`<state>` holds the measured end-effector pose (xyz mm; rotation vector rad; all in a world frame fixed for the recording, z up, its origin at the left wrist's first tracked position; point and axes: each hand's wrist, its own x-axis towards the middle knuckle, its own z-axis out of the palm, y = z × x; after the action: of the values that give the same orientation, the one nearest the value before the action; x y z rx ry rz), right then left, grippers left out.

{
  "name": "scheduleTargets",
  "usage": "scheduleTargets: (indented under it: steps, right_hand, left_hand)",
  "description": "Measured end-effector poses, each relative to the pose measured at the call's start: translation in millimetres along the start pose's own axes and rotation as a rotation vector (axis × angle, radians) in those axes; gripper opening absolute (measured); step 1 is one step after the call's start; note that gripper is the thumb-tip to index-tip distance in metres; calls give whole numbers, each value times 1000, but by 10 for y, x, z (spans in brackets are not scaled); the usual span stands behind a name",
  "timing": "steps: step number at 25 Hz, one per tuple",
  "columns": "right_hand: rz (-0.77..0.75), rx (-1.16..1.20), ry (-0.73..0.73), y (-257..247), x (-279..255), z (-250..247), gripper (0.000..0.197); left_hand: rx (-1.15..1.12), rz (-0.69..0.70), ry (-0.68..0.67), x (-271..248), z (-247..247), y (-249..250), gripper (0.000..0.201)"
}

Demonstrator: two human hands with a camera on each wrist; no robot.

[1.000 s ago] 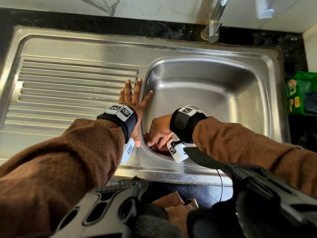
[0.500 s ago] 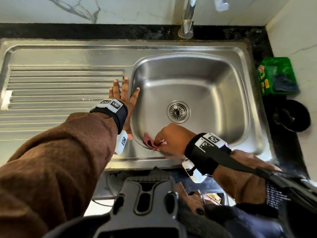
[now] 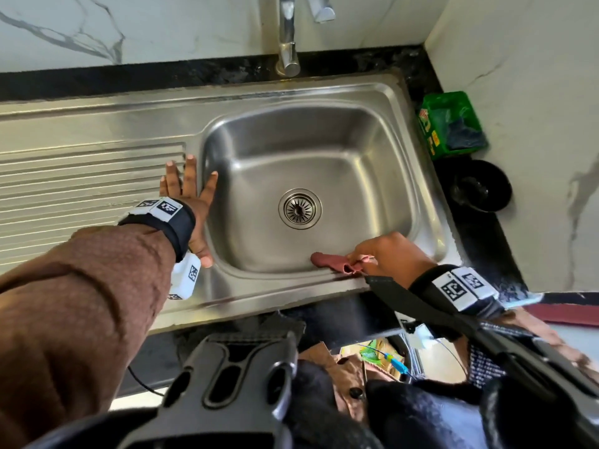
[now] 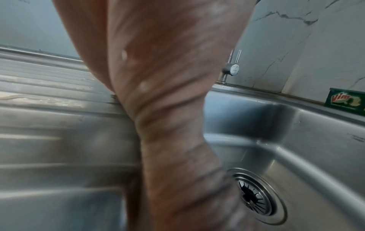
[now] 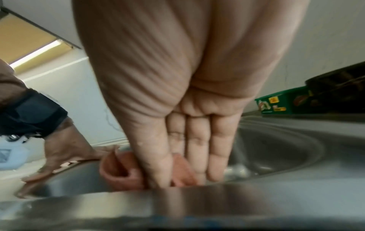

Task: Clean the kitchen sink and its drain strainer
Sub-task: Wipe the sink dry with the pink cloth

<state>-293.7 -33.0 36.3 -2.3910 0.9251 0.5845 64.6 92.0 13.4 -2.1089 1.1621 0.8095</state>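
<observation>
A steel sink (image 3: 324, 140) holds a round drain strainer (image 3: 299, 209) in the middle of its floor, also seen in the left wrist view as the strainer (image 4: 254, 197). My left hand (image 3: 191, 192) lies flat, fingers spread, on the rim between drainboard and basin; its palm (image 4: 168, 109) fills the left wrist view. My right hand (image 3: 382, 254) is at the basin's front right edge. It pinches a crumpled pinkish-red cloth (image 3: 334, 262) against the front wall. In the right wrist view the cloth (image 5: 118, 170) sits between thumb and fingers (image 5: 197, 156).
The ribbed drainboard (image 3: 81, 189) stretches to the left. A chrome faucet (image 3: 287, 43) stands behind the basin. A green soap box (image 3: 450, 124) and a black bowl (image 3: 479, 186) sit on the dark counter at the right, near a marble wall.
My right hand has slid the cloth rightward along the basin's front wall, from the near left corner to the right side. The left hand stays flat on the rim.
</observation>
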Motion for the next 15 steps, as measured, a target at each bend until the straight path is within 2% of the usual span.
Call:
scheduleTargets:
  steps: [2,5,7,9,10,11,13,15]
  right_hand:
    - [13,-96,5,-220,-2,41,25]
    - [-85,-112,-55,-578,65,41,29]
    - [-145,15,-38,-659,139,-30,25]
    - [-181,343,31,-576,196,-103,19]
    - [-187,557,54,-513,200,-151,16]
    - [-184,779,67,-457,188,-199,13]
    - [-150,1169,92,-389,125,-304,7]
    - [-88,1448,128,-338,59,-376,8]
  left_hand:
    - [9,28,28,-12,6,5,182]
    - [42,24,38,-58,10,11,177]
    - [84,16,42,-151,-32,72,166]
    - [67,123,117,-282,-86,260,145]
    - [-34,239,143,-340,-121,400,130]
    - [-254,388,113,-401,-157,555,112]
    - [-756,667,-61,-568,-189,880,79]
    - [-1038,763,-89,-722,-223,1123,74]
